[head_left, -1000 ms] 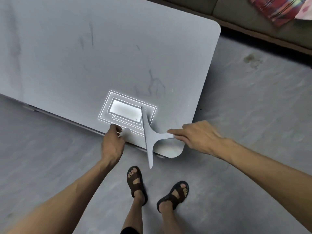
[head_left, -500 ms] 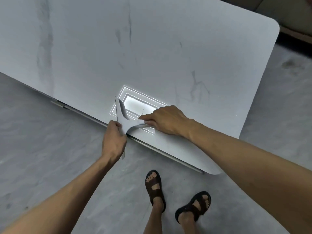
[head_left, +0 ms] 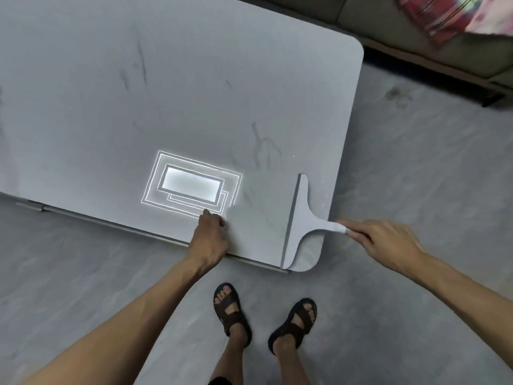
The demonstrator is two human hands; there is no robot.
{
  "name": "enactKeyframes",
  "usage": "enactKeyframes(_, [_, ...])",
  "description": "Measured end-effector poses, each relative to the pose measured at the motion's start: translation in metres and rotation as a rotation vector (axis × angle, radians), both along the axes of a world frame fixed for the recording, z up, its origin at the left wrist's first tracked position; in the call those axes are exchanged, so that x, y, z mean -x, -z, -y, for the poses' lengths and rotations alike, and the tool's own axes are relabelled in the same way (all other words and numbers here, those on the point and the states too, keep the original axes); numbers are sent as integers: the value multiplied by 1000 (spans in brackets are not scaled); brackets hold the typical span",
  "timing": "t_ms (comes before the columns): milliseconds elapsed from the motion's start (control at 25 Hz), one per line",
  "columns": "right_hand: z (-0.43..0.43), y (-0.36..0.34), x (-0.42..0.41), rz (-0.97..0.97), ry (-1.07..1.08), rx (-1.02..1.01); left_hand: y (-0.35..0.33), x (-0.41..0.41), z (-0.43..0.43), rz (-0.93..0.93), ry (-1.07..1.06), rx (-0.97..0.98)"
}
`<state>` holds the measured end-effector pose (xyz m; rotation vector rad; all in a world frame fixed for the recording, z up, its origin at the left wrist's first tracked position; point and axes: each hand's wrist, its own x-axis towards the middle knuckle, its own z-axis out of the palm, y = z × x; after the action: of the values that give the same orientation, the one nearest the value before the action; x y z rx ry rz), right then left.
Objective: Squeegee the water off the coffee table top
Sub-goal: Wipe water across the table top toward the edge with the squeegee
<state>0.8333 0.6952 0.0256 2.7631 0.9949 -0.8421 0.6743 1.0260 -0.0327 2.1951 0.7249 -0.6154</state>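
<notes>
The grey coffee table top (head_left: 194,93) fills the upper left and shines wetly, mirroring a ceiling light (head_left: 191,184). A pale grey squeegee (head_left: 301,218) lies on the top at the near right corner. Its long blade runs from the near edge away from me, and its handle points right past the table's side. My right hand (head_left: 385,243) pinches the end of that handle, off the table. My left hand (head_left: 209,234) grips the table's near edge, left of the blade, thumb on top.
A metal bar (head_left: 111,223) runs under the near table edge. My sandalled feet (head_left: 230,309) stand on the grey floor just in front. A sofa (head_left: 416,51) with a striped cloth (head_left: 444,15) stands at the back right, with open floor to the right of the table.
The squeegee was beside my left hand half a second ago. My right hand has drawn it right along the top to the near right corner. My left hand stays at the edge.
</notes>
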Motion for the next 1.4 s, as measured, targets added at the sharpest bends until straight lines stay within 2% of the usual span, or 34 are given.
enactKeyframes(160, [46, -39, -18, 97, 27, 186, -9, -12, 25, -85, 91, 127])
enactKeyframes(240, [42, -56, -28, 125, 9, 206, -13, -17, 32, -78, 98, 131])
enactKeyframes(360, [-11, -54, -43, 75, -77, 73, -13, -20, 34, -39, 3, 73])
enactKeyframes(520, [-119, -14, -58, -47, -191, -74, -4, -17, 32, -1, -153, 18])
enactKeyframes(640, [-150, 9, -70, -71, -212, -136, 3, -14, 38, 18, -234, -19])
enactKeyframes(720, [-135, 15, -79, -63, -186, -162, 5, -14, 53, 28, -216, -41])
enactKeyframes(840, [-75, 16, -90, 3, -91, -163, 8, -18, 82, 31, -42, -120])
enactKeyframes(960, [4, 8, -91, 57, 17, -115, 14, -28, 103, -60, 119, -158])
enactKeyframes(1040, [52, -2, -86, 109, 53, -76, 16, -33, 109, -111, 134, -145])
enactKeyframes(1200, [88, -25, -78, 212, 19, -25, 5, -35, 110, -34, -51, -86])
enactKeyframes(1280, [57, -30, -76, 195, -54, -69, -2, -33, 102, -22, -185, -103])
enactKeyframes(1400, [-38, -21, -70, 110, -275, -119, -5, -22, 74, 3, -406, -175])
